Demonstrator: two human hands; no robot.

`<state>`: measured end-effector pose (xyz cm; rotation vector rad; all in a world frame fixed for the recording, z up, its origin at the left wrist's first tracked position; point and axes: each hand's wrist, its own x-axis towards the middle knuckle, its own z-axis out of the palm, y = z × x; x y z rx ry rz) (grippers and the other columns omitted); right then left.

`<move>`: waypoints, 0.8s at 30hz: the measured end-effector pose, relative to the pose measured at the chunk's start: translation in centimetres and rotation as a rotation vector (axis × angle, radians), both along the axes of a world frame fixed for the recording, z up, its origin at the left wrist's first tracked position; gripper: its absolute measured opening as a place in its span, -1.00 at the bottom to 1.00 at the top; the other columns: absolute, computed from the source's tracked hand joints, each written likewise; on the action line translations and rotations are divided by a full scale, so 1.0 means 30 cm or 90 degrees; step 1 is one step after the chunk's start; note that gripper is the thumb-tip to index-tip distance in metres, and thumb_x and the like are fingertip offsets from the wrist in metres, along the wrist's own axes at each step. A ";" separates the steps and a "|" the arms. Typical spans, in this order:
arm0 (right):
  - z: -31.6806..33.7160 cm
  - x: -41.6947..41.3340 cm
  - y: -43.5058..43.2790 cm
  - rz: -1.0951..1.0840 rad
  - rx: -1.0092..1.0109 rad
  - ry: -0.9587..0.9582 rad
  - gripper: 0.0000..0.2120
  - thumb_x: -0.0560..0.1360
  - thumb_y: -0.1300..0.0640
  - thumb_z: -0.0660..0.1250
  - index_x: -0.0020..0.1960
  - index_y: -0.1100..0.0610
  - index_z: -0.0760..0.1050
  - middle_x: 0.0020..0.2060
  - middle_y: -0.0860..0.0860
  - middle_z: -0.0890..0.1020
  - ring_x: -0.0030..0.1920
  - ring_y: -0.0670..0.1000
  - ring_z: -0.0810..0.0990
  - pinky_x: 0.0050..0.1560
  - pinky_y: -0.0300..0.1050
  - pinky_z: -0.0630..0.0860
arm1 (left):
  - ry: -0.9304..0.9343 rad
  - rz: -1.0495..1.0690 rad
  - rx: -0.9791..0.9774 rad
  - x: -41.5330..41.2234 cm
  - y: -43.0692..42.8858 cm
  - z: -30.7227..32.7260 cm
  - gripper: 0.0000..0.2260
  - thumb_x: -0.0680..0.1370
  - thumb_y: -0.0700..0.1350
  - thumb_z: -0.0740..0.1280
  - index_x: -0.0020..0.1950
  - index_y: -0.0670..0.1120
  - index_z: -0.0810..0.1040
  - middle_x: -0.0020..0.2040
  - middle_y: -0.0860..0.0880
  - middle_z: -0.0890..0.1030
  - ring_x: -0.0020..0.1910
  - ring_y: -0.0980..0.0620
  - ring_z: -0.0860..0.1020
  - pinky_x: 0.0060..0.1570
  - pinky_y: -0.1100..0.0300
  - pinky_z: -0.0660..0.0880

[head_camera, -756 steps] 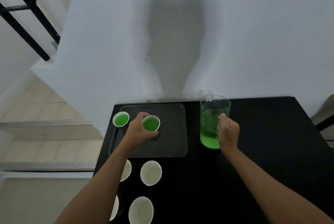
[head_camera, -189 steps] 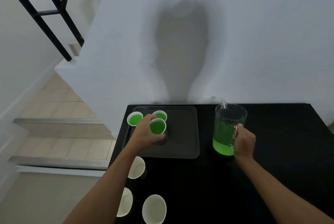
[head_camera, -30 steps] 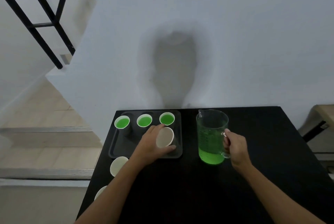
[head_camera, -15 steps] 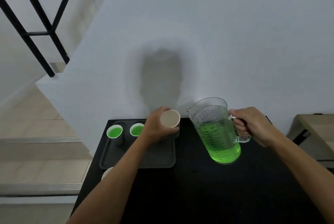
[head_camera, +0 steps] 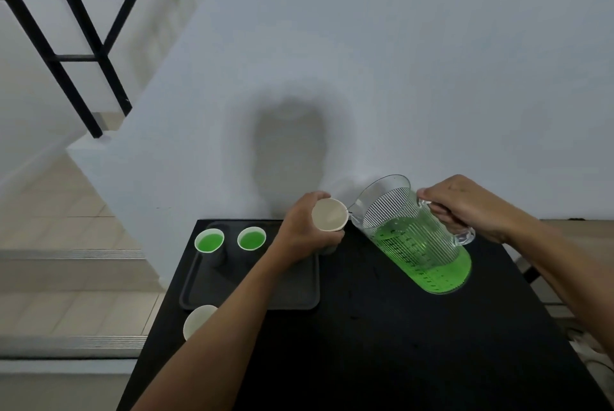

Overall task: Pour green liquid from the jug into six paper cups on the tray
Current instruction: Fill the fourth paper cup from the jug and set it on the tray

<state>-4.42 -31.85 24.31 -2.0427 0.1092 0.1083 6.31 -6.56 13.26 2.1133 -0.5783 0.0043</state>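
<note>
Now, at the far left, a black stair railing (head_camera: 69,55) is seen beside the white wall (head_camera: 432,62). A spare cup (head_camera: 198,320), empty, is stood on the black table (head_camera: 382,354) just in front of the near-left corner of the tray (head_camera: 292,297), and is partly covered by the left forearm. Along the tray's far edge a first filled cup (head_camera: 209,241) and a second filled cup (head_camera: 251,238) are set side by side, both holding green. Further right, an empty cup (head_camera: 329,214) is gripped by the left hand (head_camera: 304,228), with the fingers curled round its wall, and is held raised over the tray's far-right corner. The spout of the jug (head_camera: 412,234) is brought right up to this cup's rim; whether they touch cannot be told. The clear jug is held tilted to the left above the table, with green liquid (head_camera: 442,274) gathered in its lower part. Its handle is clasped by the right hand (head_camera: 471,208), whose fingers are wrapped round it.
</note>
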 end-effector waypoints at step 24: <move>0.090 0.058 0.011 0.056 -0.109 0.054 -0.48 0.63 0.10 0.22 -0.50 0.14 0.26 -0.58 0.05 0.23 -0.56 -0.03 0.13 -0.49 -0.18 0.14 | 0.015 -0.029 -0.041 -0.005 -0.047 -0.013 -0.34 0.22 -0.01 0.55 0.30 0.02 0.45 0.15 0.08 0.54 0.08 0.08 0.53 0.01 0.31 0.44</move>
